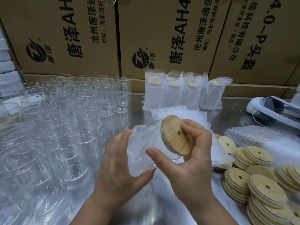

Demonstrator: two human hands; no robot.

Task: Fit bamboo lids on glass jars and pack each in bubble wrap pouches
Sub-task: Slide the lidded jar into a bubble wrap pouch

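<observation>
My right hand point(191, 153) curls round the bamboo lid point(176, 135), holding the jar point(155, 132) above the table. Its long axis points down-left, base inside the pouch point(139, 166) that my left hand point(118, 159) grips (left is nearer the pouch).

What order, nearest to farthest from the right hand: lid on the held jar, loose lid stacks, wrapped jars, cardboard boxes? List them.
1. Lid on the held jar: gripped by the right hand.
2. Loose lid stacks: lying just to that hand's right.
3. Wrapped jars: upright, farther back.
4. Cardboard boxes: behind those, farthest.
</observation>
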